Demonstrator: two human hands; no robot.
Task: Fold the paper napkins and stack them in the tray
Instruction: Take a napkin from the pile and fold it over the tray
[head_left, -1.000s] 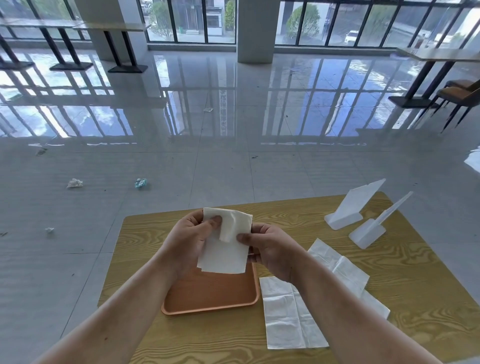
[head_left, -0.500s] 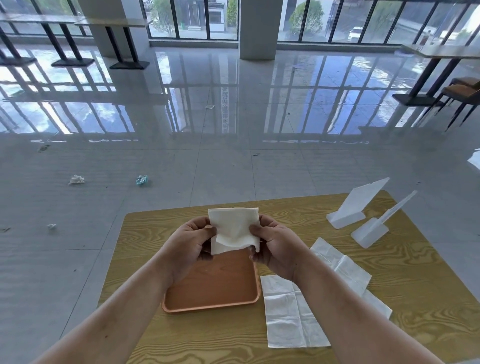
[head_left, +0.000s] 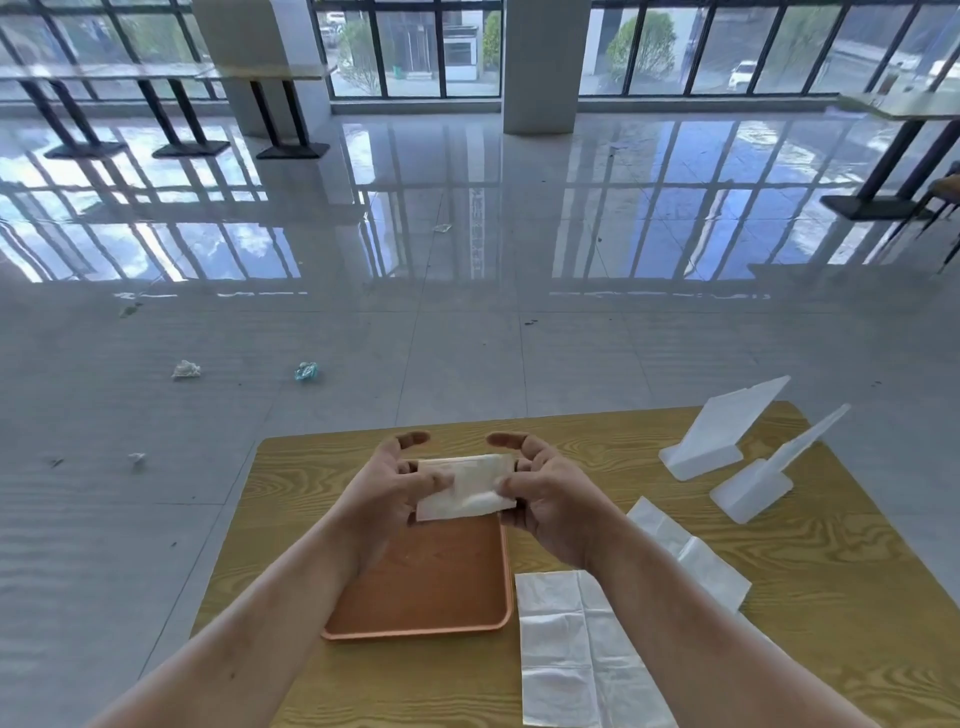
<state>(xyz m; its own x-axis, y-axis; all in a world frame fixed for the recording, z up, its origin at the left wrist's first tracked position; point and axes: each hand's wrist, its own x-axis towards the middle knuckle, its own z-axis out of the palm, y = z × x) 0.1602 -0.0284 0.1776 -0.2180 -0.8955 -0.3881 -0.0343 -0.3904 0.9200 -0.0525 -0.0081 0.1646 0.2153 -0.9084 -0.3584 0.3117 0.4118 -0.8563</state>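
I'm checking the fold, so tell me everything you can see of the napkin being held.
The napkin is white, thin paper, folded into a short wide band, slightly blurred. It is held roughly level over the far end of the tray, the left hand pinching its left end and the right hand its right.

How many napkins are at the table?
3. A folded napkin pinched between left hand and right hand over the tray; a flat napkin right of the tray; a third napkin farther right, partly under the right forearm, which may hide more.
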